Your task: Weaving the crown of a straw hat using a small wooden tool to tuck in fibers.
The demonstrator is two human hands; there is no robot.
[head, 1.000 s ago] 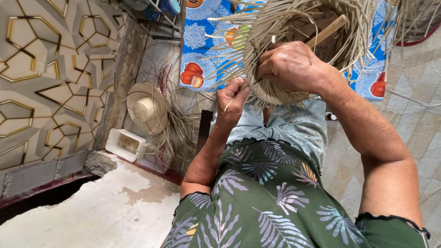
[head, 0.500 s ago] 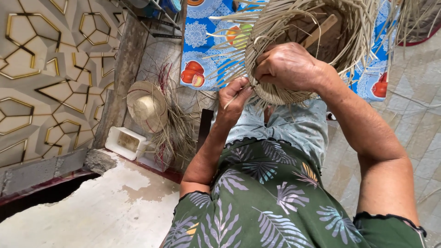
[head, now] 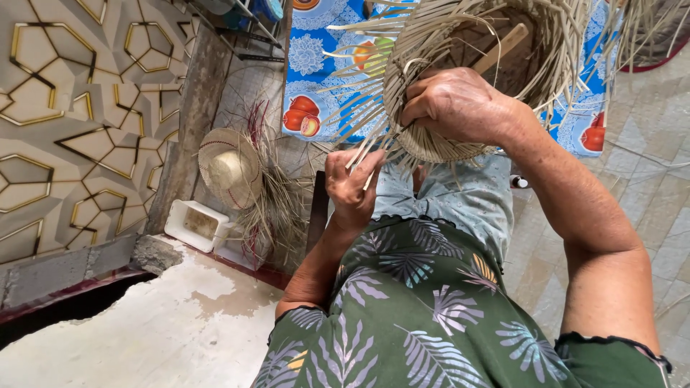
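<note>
A finished straw hat is lying on the floor at left, w/ a bundle of loose straw just beside it, some strands reddish. A white plastic tray is sitting near the hat, close to a wall w/ gold-lined geometric panels. A blue cloth w/ fruit print is being seen spread behind the work, partly hidden by it. A pale concrete slab is lying at lower left; tiled floor is showing at right. A small dark item beside the knee is too small to tell.

A half-woven straw hat is being held up in front of the body, above the lap, opening turned toward the camera. Crown is being seen as tightly plaited; unwoven pale strips are sticking out all round the rim like spokes. A wooden form w/ a stick is showing inside the crown.

The right hand is being clamped over the woven edge, fingers curled closed on it. The left hand is sitting just below, at the lower-left rim, fingers pinched on a few loose strips trailing from the weave. View of the lower rim is being blocked by both hands.
</note>
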